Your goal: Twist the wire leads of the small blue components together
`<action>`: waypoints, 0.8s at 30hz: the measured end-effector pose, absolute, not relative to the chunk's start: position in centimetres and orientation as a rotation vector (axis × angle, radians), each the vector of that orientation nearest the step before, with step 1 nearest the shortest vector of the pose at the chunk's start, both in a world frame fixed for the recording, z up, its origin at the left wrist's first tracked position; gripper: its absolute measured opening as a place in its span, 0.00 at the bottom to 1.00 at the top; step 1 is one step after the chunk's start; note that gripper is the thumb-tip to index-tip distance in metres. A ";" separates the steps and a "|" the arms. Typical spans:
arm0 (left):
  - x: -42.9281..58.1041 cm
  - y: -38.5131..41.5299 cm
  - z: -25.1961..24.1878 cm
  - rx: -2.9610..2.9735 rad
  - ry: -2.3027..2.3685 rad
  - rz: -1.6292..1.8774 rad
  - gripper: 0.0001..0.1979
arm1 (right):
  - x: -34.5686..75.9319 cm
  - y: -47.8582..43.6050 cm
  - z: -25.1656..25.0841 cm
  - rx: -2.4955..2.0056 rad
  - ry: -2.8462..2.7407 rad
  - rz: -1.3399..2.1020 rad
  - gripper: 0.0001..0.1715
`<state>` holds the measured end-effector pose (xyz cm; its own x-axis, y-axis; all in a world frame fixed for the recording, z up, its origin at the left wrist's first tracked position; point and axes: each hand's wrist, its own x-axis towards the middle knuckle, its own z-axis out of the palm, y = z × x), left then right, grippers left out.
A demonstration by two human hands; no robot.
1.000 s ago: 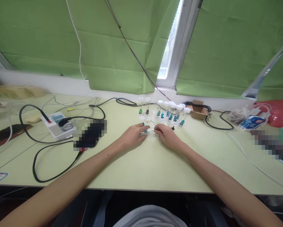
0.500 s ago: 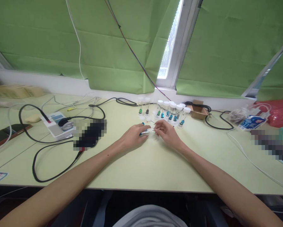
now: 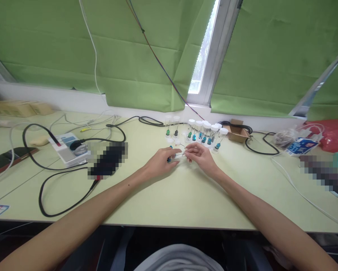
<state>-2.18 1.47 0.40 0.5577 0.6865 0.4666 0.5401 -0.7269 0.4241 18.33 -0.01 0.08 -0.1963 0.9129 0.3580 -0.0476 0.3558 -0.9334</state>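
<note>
Between my two hands lies a clear plastic tube (image 3: 179, 155), held on its side just above the table. A blue needle hub (image 3: 169, 159) shows at its left end. My left hand (image 3: 159, 162) is closed on that end, thumb below and fingers above. The bent fingers of my right hand (image 3: 200, 157) pinch the right end and hide it. Just behind the hands is another blue needle hub (image 3: 171, 147). Farther back stand several clear tubes (image 3: 214, 136) with white caps, each with a blue, green or dark-hubbed needle inside.
A small cardboard box (image 3: 238, 134) and black cables stand behind the tubes. To the left are a white power strip (image 3: 68, 150), a blurred-out dark device (image 3: 109, 160) and looped cords. At the right lie a blue-and-white packet (image 3: 302, 146) and a red bag (image 3: 334, 135).
Both hands have stayed almost in place around the tube. My left thumb and fingers are slightly farther apart, and the tube has shifted a little between the hands.
</note>
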 end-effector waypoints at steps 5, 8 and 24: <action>-2.0 1.3 0.6 2.533 1.004 0.942 0.17 | 18.3 -0.1 0.1 -0.815 -1.477 1.081 0.17; -1.9 1.1 0.7 2.509 1.002 0.955 0.18 | 18.3 -0.2 0.2 -0.818 -1.468 1.074 0.17; -1.5 1.0 0.8 2.245 0.969 1.038 0.20 | 17.9 -1.0 0.9 -0.838 -1.452 0.828 0.16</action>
<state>-1.52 0.97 0.77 0.4615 0.7633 0.4522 0.3991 -0.6338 0.6626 17.91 -0.96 0.87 -0.0343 0.8738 0.4851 0.0270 0.4860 -0.8735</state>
